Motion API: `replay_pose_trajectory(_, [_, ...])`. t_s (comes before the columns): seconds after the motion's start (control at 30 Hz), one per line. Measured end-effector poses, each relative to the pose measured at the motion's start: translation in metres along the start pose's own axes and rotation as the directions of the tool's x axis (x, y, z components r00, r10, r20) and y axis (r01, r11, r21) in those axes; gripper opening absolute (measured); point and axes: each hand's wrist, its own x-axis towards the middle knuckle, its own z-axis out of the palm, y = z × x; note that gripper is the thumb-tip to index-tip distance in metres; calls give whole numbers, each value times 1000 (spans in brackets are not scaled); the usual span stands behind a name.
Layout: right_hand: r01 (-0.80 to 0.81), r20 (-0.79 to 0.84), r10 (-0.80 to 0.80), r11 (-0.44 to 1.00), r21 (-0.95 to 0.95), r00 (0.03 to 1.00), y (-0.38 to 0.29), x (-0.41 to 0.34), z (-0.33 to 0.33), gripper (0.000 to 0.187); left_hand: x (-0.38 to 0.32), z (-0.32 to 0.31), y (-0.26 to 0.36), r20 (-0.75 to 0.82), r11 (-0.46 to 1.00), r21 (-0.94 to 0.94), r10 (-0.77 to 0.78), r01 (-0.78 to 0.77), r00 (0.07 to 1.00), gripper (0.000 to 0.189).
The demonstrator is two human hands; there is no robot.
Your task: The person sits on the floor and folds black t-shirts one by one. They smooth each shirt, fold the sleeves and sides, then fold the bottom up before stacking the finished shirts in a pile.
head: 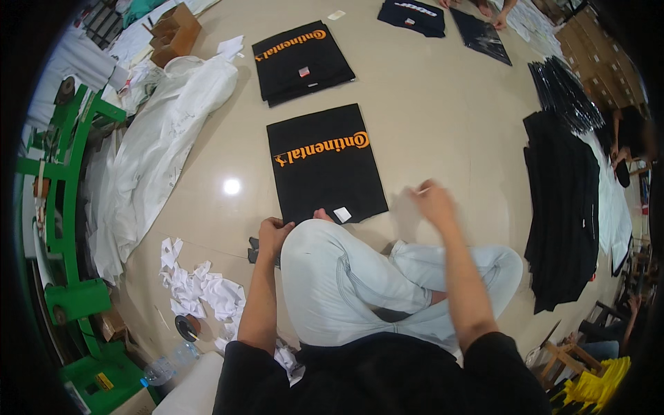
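Before me on the tiled floor lies a folded black T-shirt (324, 179) with orange lettering across it. A small white tag (342, 214) rests near its front edge. My left hand (272, 236) pinches the shirt's near left corner, beside my left knee. My right hand (436, 203) is raised off the shirt's right side, blurred by motion. Between its fingertips is a small white slip (424, 191), too blurred to name closely. Farther out sits a stack of folded black T-shirts (301, 85) with the same print and a small tag on top.
White paper scraps (210, 288) and plastic bottles (161, 369) lie at my left, near a green metal machine (78, 295). On the right is a long row of black garments (563, 218). Another person's hands (499, 21) hold a bagged black garment (480, 35) at the far right.
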Motion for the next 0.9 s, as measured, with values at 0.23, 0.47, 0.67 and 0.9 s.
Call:
replay_pose_trajectory(0.23, [17,220,-43,993,120,975,-52,2,84,46,-19,-15,29,163,911,-387,-84,142,983,34])
replay_pose_trajectory(0.47, [-57,222,-191,620,782,956,-64,1,20,27,-35,-71,128,94,834,-552,69,-6,993,43])
replay_pose_trajectory(0.67, [101,69,-436,355,929,897,-113,-18,-107,27,-55,-159,187,187,604,-784,448,-142,874,39])
replay_pose_trajectory(0.9, [173,65,-511,404,898,857,-213,88,-146,37,49,-197,262,123,559,-817,411,-143,903,37])
